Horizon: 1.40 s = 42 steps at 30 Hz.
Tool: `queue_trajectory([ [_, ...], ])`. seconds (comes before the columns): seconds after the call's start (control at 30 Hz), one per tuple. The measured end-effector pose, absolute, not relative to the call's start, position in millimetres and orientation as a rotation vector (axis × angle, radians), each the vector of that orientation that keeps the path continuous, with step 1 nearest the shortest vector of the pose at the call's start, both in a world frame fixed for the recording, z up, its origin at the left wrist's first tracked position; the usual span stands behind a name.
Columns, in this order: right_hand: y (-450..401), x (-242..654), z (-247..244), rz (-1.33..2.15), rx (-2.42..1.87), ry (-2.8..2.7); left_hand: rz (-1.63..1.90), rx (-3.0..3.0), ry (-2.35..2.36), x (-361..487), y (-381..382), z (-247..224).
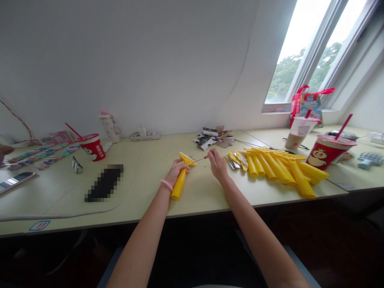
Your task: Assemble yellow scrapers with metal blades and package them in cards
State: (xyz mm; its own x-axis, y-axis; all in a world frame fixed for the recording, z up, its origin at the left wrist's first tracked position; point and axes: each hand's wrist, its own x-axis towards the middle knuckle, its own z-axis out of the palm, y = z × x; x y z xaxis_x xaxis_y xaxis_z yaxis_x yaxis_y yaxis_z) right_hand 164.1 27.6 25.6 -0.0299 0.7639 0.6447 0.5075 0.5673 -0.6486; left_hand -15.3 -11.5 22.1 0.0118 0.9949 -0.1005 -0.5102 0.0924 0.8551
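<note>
Pile of long plastic scraper handles (277, 166) on laminate desk (144, 200), right of the right hand (217, 164); lidded paper cup with straw (330, 150) farther right; power strip (144, 137) behind, against wall.

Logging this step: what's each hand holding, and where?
The left hand grips a yellow plastic scraper by the upper handle; the right hand pinches a thin red-ended tool at its red end.

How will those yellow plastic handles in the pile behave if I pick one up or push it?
The yellow plastic handles are probably light and stiff, judging by their moulded look. The gloss may make them slightly slippery. They lie overlapped, so pushing one would likely shift its neighbours, and the rounded bodies could roll.
</note>
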Motion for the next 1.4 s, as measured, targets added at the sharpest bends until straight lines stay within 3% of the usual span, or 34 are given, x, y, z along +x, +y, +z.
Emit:
queue_trajectory([
  [0.4,25.4,164.9,28.2,0.152,-1.04,-1.621,1.346,0.732,0.864,-15.0,-12.5,22.7],
  [1.4,27.3,166.0,27.3,0.2,-1.05,-1.638,1.327,0.746,0.869,-14.6,-12.4,22.3],
])
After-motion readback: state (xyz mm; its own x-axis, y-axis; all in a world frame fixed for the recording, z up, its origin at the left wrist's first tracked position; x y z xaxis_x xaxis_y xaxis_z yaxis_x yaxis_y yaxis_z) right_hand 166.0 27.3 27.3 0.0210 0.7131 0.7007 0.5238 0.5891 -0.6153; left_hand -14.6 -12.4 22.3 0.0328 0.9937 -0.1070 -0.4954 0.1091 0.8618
